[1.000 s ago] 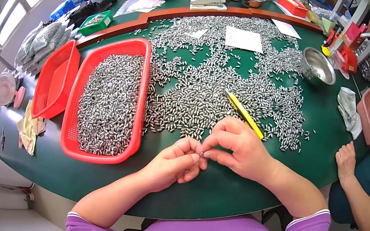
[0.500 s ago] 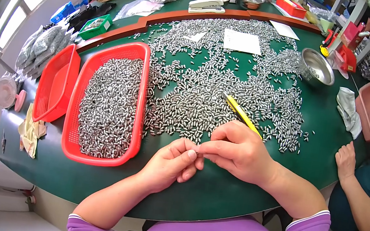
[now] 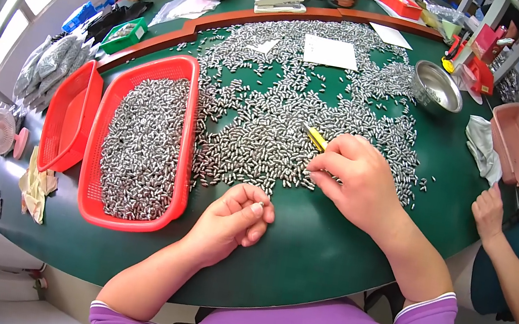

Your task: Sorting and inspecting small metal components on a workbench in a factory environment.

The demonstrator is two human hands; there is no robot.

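Note:
Over the near part of the table, my left hand (image 3: 232,221) is closed, its thumb pressed against the curled forefinger. A tiny piece seems to show at the thumb tip, too small to make out. My right hand (image 3: 359,183) reaches to the near edge of a wide spread of small silvery oval metal pieces (image 3: 244,149), thumb and forefinger drawn together among them. Whatever is between those fingertips is hidden. Beyond that hand, a yellow cutter knife (image 3: 315,138) lies on the pieces, partly covered by the hand.
A red basket (image 3: 187,144) full of such pieces stands left, beside another red basket (image 3: 69,122). A steel bowl (image 3: 437,87) and white paper (image 3: 331,52) lie beyond the pieces. Right are a white cloth (image 3: 483,146), a pink tray (image 3: 515,145) and another person's hand (image 3: 488,212).
My hands have come apart. The right has moved away from the left, up to the metal pieces, and now covers much of the knife. The view has shifted slightly.

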